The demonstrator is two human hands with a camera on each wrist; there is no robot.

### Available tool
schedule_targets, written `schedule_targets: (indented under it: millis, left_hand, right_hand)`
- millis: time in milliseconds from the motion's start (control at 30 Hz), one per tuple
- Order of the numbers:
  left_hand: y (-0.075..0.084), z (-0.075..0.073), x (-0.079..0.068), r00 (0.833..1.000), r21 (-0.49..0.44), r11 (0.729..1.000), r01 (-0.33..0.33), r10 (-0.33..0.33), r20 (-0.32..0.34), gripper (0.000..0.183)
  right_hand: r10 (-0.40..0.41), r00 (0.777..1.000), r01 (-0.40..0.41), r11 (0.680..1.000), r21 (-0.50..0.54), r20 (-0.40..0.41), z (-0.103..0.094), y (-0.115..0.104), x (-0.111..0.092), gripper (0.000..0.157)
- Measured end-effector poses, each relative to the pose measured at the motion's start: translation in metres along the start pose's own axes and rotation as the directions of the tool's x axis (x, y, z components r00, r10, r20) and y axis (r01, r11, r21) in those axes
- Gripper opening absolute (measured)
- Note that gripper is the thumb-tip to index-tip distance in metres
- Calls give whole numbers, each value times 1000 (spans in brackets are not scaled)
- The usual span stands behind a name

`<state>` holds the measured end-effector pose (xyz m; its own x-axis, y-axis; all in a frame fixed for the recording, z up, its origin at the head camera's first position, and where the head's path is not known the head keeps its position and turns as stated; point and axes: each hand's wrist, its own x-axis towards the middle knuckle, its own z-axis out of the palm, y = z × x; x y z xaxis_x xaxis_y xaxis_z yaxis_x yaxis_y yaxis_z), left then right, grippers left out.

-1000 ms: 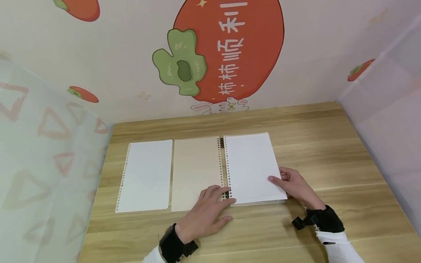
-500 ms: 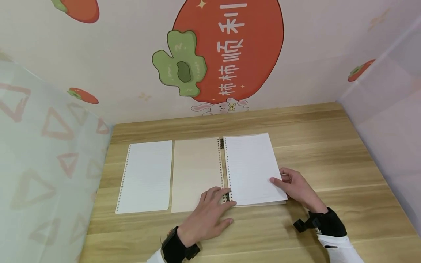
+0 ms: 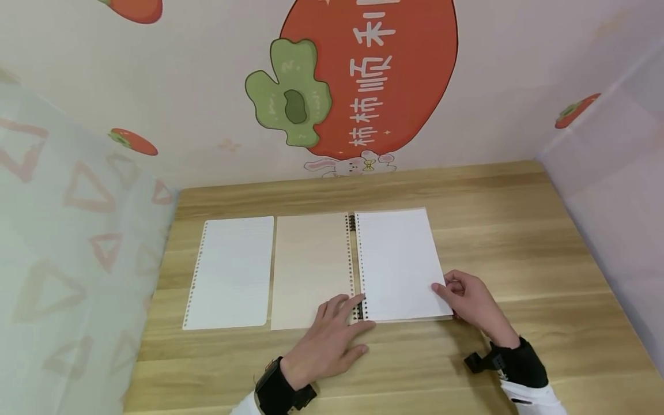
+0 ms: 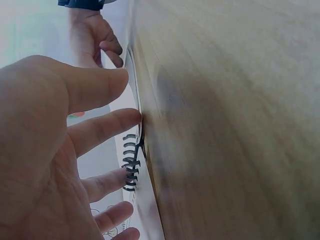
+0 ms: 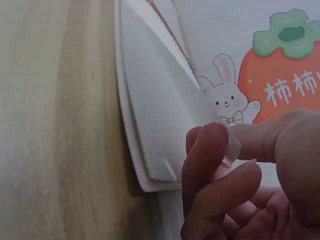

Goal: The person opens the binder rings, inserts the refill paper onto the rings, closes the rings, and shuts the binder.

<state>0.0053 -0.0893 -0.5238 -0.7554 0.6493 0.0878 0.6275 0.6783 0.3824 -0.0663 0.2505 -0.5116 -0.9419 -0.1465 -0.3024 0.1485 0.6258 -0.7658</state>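
Right wrist view reveals the smooth page bowing, flat-looking from head; right fingers pinch it, left fingers spread.

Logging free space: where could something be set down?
Bare table: between the right hand and right wall; also a strip between the page stack and back wall. Crowded: where that stack, tan sheet and white sheet lie side by side, left hand over the binding.

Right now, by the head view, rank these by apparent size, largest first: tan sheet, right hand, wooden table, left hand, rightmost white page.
1. Wooden table
2. Rightmost white page and tan sheet: too alike to rank
3. Left hand
4. Right hand
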Motion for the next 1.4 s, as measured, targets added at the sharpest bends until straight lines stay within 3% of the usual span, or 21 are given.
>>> schedule_targets:
  millis: [267, 400, 633, 833, 1067, 1233, 1400]
  left_hand:
    - [-1, -3, 3, 1000, -11, 1000, 24, -24, 15, 35]
    - [2, -1, 0, 998, -41, 998, 45, -44, 40, 35]
    - [5, 1, -4, 996, -68, 995, 70, -66, 53, 32]
    - [0, -3, -1, 998, -110, 992, 55, -54, 10, 29]
    - [-9, -15, 0, 993, -217, 970, 107, -117, -31, 34]
    - [-22, -22, 0, 985, -208, 970, 125, -147, -90, 38]
    - [-40, -31, -5, 967, -183, 972, 147, -181, -181, 37]
  right_hand:
    - [-49, 992, 29, 984, -175, -112, 4, 1, 0, 33]
    - [-64, 990, 33, 969, -245, -122, 7, 2, -3, 28]
    - [-84, 988, 45, 959, -280, -128, 12, 5, -8, 27]
    - [-101, 984, 52, 950, -307, -147, 10, 5, -6, 26]
    - [-132, 978, 77, 950, -304, -163, 6, -3, -1, 28]
    - [-193, 969, 138, 940, -311, -152, 10, -13, 6, 24]
    - [-253, 959, 205, 929, -309, -124, 20, -29, 13, 21]
